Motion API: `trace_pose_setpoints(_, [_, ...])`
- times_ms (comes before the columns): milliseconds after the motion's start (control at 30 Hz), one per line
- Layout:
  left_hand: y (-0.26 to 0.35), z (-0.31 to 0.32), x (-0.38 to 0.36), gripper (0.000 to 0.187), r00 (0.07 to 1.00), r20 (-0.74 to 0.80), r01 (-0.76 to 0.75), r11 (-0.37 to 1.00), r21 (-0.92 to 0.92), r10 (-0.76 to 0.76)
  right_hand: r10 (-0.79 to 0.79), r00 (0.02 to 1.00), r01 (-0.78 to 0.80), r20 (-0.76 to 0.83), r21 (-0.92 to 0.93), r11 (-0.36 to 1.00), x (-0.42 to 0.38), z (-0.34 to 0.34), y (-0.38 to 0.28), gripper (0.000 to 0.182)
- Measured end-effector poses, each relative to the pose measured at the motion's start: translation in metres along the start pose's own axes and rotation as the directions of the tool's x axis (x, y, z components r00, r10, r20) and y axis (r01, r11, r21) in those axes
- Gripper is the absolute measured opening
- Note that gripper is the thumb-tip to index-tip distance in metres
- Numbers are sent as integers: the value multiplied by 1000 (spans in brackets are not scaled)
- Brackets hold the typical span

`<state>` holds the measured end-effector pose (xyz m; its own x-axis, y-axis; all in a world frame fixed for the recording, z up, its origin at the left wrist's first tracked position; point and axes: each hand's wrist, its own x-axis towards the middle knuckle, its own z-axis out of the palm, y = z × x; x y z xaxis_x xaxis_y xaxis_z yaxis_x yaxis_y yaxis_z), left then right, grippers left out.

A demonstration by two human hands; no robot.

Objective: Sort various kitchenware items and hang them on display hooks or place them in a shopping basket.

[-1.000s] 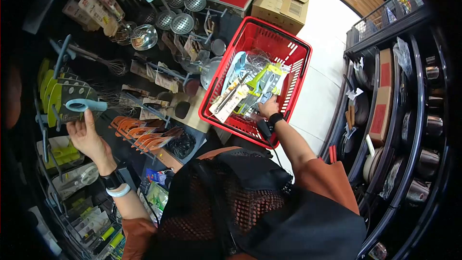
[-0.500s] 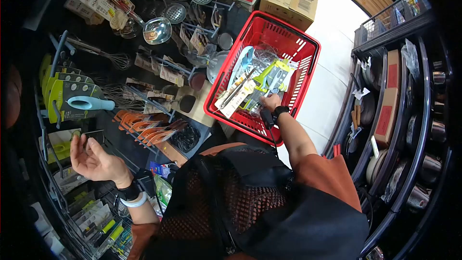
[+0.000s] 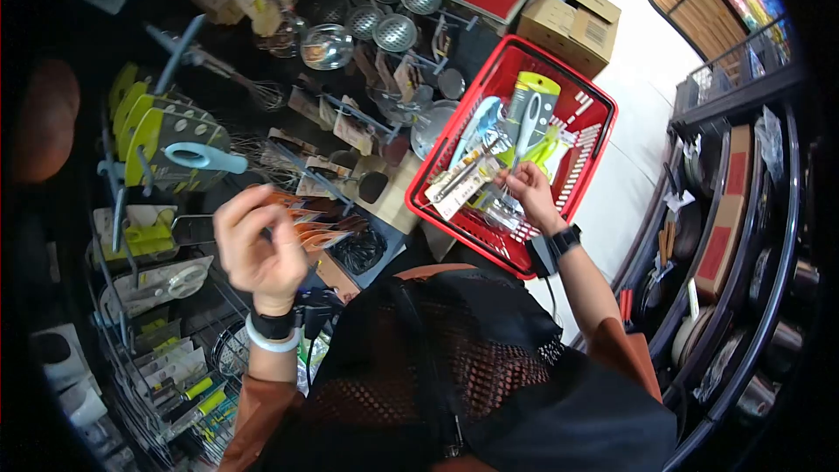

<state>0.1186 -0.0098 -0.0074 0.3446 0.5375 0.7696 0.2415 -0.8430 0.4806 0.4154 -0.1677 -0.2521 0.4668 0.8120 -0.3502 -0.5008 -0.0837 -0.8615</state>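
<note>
My right hand (image 3: 535, 199) is inside the red shopping basket (image 3: 418, 194), fingers pinched at the lower end of a carded kitchen tool (image 3: 528, 127) with a pale handle on a green and grey card. The tool's working end is hidden. Beside my fingers lies another packaged utensil (image 3: 459, 185) on a white label card. A light-blue item (image 3: 479, 127) leans along the basket's left side. My left hand (image 3: 260, 249), slightly blurred, is raised before the rack with its fingers loosely curled and apart, nothing visible in it. Near it hang green-carded tools (image 3: 188, 156) with a light-blue handle.
Skimmers (image 3: 395, 32), whisks (image 3: 262, 94) and orange-carded items (image 3: 319, 234) hang on hooks ahead and left. A cardboard box (image 3: 572, 28) stands behind the basket. Shelves with pans and boxes (image 3: 724, 201) line the right side of the white tiled floor (image 3: 625, 135).
My left hand has moved right, away from the green-carded tools on the rack. In the basket, the pale-handled carded tool now stands more upright by my right hand. The view has shifted.
</note>
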Motion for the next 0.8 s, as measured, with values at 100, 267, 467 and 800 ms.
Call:
trace_pose_setpoints(100, [11, 13, 14, 18, 987, 158, 40, 999, 13, -41, -64, 909, 155, 411, -191, 969, -15, 32, -40, 13])
trace_pose_setpoints(267, [8, 26, 7, 77, 890, 280, 448, 799, -401, -359, 73, 749, 224, 659, -356, 907, -37, 111, -99, 11])
trace_pose_setpoints(467, [21, 15, 2, 55, 849, 193, 490, 598, -634, -492, 135, 516, 301, 846, -327, 896, -44, 175, -120, 8])
trace_pose_setpoints(800, [39, -26, 11, 38, 880, -71, 330, 714, -618, -469, 90, 388, 474, 917, -282, 834, -46, 224, -122, 11])
